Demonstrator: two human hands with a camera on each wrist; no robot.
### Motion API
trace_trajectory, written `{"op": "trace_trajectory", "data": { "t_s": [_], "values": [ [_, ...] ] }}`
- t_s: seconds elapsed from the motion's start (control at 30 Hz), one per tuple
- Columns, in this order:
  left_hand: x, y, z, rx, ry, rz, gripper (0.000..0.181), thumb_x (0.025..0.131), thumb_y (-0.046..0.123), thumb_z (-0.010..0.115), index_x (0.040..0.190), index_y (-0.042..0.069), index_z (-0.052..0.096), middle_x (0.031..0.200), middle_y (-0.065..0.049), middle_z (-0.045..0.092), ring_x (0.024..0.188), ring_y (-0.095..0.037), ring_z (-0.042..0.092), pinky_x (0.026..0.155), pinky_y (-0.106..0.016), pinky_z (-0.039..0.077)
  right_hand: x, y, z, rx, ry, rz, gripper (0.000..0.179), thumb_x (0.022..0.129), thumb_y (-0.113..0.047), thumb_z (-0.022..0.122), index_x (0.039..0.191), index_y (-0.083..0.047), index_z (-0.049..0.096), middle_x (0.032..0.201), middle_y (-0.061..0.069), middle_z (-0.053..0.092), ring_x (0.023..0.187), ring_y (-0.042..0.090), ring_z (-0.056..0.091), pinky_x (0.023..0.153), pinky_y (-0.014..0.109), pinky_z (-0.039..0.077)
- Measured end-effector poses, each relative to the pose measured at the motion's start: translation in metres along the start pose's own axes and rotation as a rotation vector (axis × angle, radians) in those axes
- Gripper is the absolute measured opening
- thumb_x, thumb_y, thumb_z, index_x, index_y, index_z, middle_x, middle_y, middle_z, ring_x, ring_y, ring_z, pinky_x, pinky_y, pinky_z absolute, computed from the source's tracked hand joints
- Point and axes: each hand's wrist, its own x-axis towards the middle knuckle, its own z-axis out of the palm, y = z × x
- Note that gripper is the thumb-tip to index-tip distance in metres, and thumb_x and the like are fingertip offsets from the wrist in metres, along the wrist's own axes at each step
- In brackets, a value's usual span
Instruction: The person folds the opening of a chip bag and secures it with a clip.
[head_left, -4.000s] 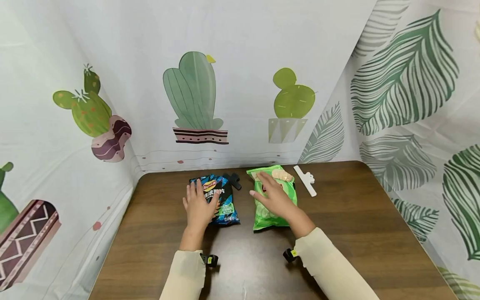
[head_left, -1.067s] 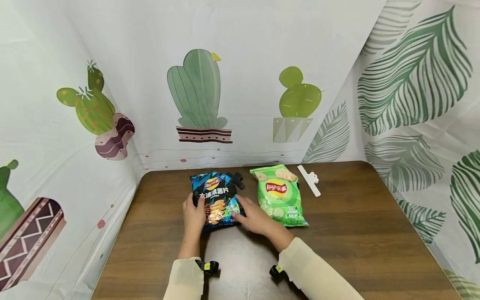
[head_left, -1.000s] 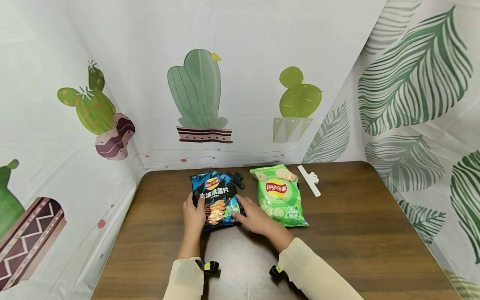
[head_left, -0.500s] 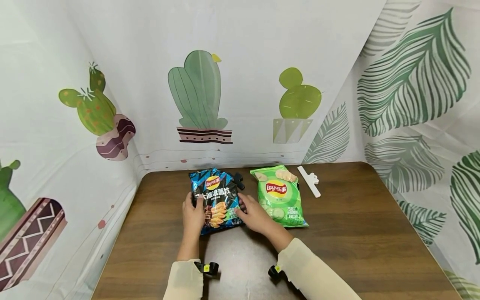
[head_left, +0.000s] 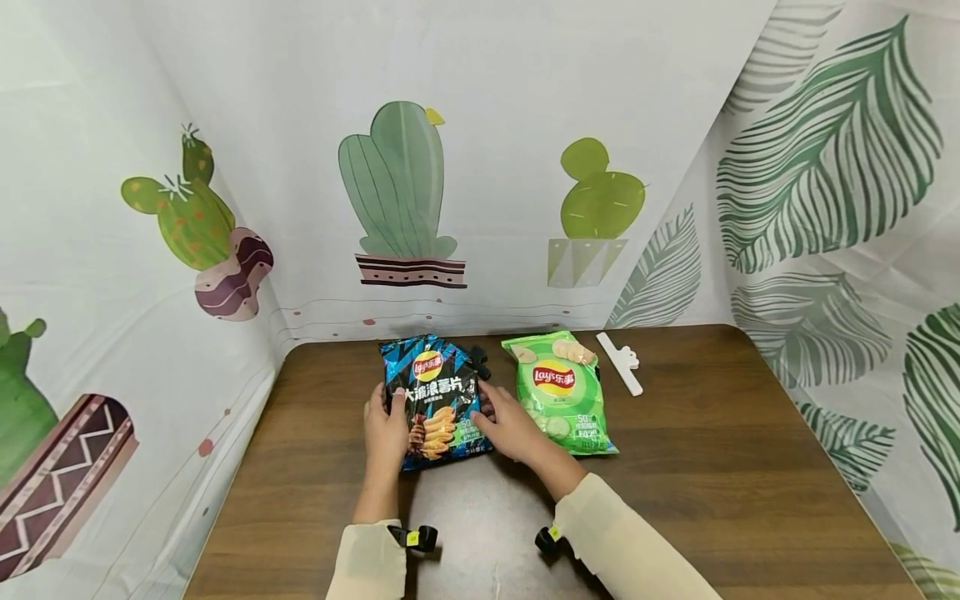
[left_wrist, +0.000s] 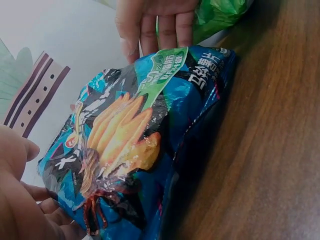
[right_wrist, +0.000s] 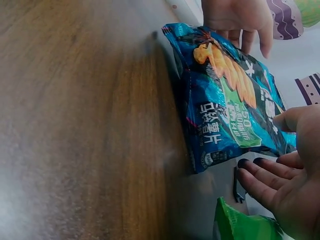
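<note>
A black and blue bag of potato chips (head_left: pixel 433 400) lies between both hands, its printed front facing up. My left hand (head_left: pixel 385 429) holds its left edge, thumb on the front and fingers round behind. At the right edge, my right hand (head_left: pixel 512 423) pinches the bag, with the thumb on the front and the fingers at the side and behind. The right wrist view shows those fingers (right_wrist: pixel 265 182) partly beneath the bag. A green bag of potato chips (head_left: pixel 558 392) lies just right of the right hand. Behind the blue bag's right edge, a black clip (head_left: pixel 478 362) is partly hidden.
To the right of the green bag lies a white clip (head_left: pixel 621 363). A brown wooden table (head_left: pixel 675 500) bears everything, and a white printed cloth (head_left: pixel 495 167) hangs behind its back edge.
Four seconds ago each hand was over one bag. The right hand has since left the green bag for the blue one. Both hands now hold the blue bag, which has shifted slightly.
</note>
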Motion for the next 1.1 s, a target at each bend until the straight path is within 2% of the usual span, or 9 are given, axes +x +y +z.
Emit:
{"op": "trace_trajectory", "data": {
  "t_s": [0.3,0.57,0.73,1.0,1.1],
  "values": [
    [-0.004,0.005,-0.001,-0.006,-0.009,-0.024,0.064,0.106,0.047,0.044,0.154,0.005,0.038,0.149,-0.024,0.042,0.139,-0.041,0.042,0.117,-0.058,0.033,0.003,-0.001,-0.006,0.029,-0.026,0.05,0.068,0.104,-0.034,0.054,0.16,-0.005,0.026,0.151,0.018,0.048,0.129,0.033,0.058,0.105,0.049,0.05],
    [-0.006,0.009,0.0,-0.055,0.018,0.021,0.062,0.106,0.042,0.047,0.149,-0.002,0.042,0.139,-0.025,0.049,0.127,-0.039,0.05,0.11,-0.055,0.04,0.005,0.0,-0.011,0.033,-0.01,0.058,0.067,0.105,-0.035,0.053,0.16,-0.009,0.026,0.155,0.017,0.045,0.132,0.033,0.057,0.106,0.049,0.05],
    [-0.008,0.011,-0.002,-0.054,0.016,0.014,0.061,0.106,0.046,0.044,0.147,0.001,0.044,0.138,-0.022,0.051,0.126,-0.036,0.05,0.109,-0.054,0.04,0.005,-0.001,-0.013,0.029,-0.005,0.044,0.067,0.105,-0.036,0.052,0.16,-0.009,0.027,0.155,0.018,0.044,0.132,0.035,0.057,0.105,0.051,0.05],
    [-0.012,0.016,-0.006,-0.12,-0.001,0.002,0.063,0.104,0.058,0.039,0.142,0.008,0.047,0.133,-0.018,0.057,0.119,-0.032,0.052,0.106,-0.051,0.039,0.008,-0.005,-0.018,0.052,0.017,0.085,0.065,0.105,-0.038,0.052,0.159,-0.009,0.031,0.159,0.016,0.04,0.132,0.034,0.057,0.106,0.051,0.05],
    [-0.013,0.02,-0.007,-0.147,-0.014,0.009,0.063,0.104,0.059,0.04,0.144,0.01,0.045,0.138,-0.016,0.056,0.126,-0.031,0.051,0.11,-0.05,0.039,0.008,-0.006,-0.019,0.051,0.045,0.07,0.061,0.105,-0.036,0.052,0.156,-0.007,0.037,0.157,0.015,0.044,0.13,0.033,0.058,0.105,0.05,0.05]
  ]
}}
